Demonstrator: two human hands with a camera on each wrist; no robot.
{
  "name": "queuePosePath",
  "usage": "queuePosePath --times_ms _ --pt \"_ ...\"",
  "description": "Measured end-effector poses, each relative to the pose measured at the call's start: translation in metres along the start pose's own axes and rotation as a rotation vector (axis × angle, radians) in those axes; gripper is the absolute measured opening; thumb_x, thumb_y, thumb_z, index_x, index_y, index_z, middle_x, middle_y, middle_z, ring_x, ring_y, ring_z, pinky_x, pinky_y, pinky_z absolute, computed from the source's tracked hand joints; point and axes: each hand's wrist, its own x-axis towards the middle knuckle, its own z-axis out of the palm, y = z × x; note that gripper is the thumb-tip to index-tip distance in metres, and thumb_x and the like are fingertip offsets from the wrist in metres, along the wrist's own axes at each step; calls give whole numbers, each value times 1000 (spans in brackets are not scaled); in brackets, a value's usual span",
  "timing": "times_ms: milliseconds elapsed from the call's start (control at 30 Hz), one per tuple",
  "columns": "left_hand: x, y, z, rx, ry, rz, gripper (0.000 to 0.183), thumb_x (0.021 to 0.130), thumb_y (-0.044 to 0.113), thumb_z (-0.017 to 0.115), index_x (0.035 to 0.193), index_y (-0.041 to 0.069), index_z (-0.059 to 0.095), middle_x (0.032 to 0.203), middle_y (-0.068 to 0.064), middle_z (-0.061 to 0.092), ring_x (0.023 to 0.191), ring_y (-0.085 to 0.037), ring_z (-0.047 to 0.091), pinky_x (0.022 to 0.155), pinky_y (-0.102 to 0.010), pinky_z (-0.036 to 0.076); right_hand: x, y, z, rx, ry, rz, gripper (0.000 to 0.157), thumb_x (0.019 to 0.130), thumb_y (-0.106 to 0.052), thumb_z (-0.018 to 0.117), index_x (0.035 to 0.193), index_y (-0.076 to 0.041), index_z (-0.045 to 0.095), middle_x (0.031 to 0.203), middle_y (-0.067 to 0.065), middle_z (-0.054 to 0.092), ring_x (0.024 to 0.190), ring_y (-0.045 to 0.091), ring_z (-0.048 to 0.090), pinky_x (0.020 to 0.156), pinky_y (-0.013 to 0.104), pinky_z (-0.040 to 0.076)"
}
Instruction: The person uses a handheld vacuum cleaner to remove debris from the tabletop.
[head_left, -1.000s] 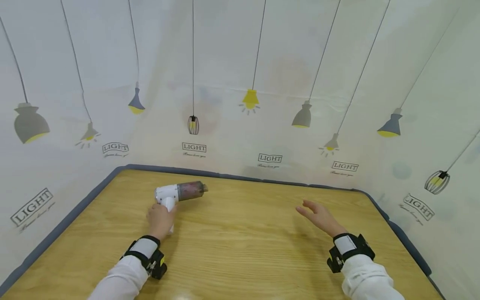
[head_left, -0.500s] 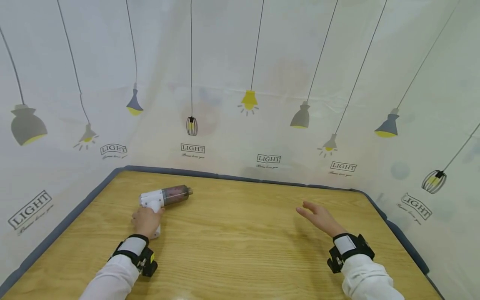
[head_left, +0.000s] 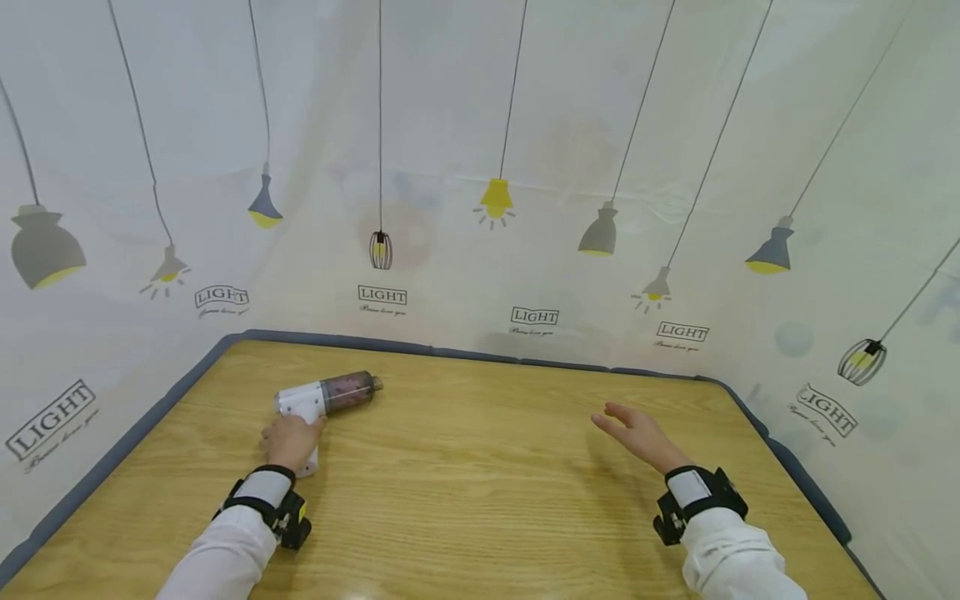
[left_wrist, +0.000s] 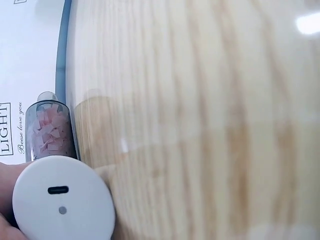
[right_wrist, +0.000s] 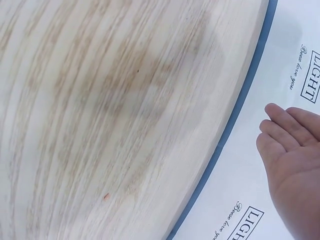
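Observation:
In the head view a white handheld vacuum [head_left: 302,402] is at the left of the table, its smoky see-through dust cup [head_left: 348,392] pointing right. Pink scraps fill the cup in the left wrist view, where the round handle end [left_wrist: 62,200] with a charging slot faces the camera. My left hand [head_left: 291,442] grips the handle; most of its fingers are hidden from view. Whether the vacuum touches the tabletop I cannot tell. Over on the right, my right hand [head_left: 637,435] is held above the table with relaxed, extended fingers and holds nothing.
The wood-grain table [head_left: 480,483] has a dark blue edging [head_left: 517,361] along its back and sides. A white sheet [head_left: 442,108] printed with hanging lamps rises behind it. A tiny reddish scrap [right_wrist: 106,196] lies on the tabletop in the right wrist view.
My left hand has carried the handheld vacuum left and slightly toward me, mostly in the first half second, and now it is nearly still. My right hand has stayed in place.

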Motion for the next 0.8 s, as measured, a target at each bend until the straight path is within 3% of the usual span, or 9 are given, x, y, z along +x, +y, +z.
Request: queuePosePath --times_ms 333,433,533,600,700,800 --pt "3 3 4 14 -12 -18 55 92 31 49 99 -24 49 101 -41 51 97 -52 47 82 -56 40 -4 3 -1 10 -2 18 63 97 -38 45 134 13 34 135 33 41 125 47 37 100 60 33" --pt "4 4 -1 63 -74 -20 59 93 35 46 102 -23 49 99 -39 52 97 -49 49 83 -55 39 -8 7 -1 17 -3 43 65 97 -39 45 133 13 35 134 34 41 125 48 36 100 60 32" --pt "3 6 -15 93 -166 -35 64 94 40 42 105 -23 48 96 -37 49 95 -47 47 83 -54 38 -10 11 -2 4 -16 58 66 97 -41 44 131 16 36 133 36 42 123 49 38 99 59 34" --pt "5 12 -26 92 -190 -68 68 94 42 42 109 -24 44 98 -38 45 97 -47 44 85 -55 36 -12 14 -5 -29 -22 90 66 97 -42 43 128 16 39 130 37 44 119 49 42 96 58 38" --pt "11 29 -42 93 -127 -51 73 94 43 44 117 -26 37 109 -42 40 106 -52 39 91 -58 35 -14 18 -14 -121 -25 137 57 97 -35 45 121 17 46 121 37 50 109 48 50 88 55 44" --pt "21 53 -55 94 -19 115 72 95 38 45 127 -25 27 126 -43 34 118 -54 34 100 -60 31 -14 17 -21 -222 8 175 46 96 -25 47 112 17 52 113 36 56 100 46 55 83 53 47"
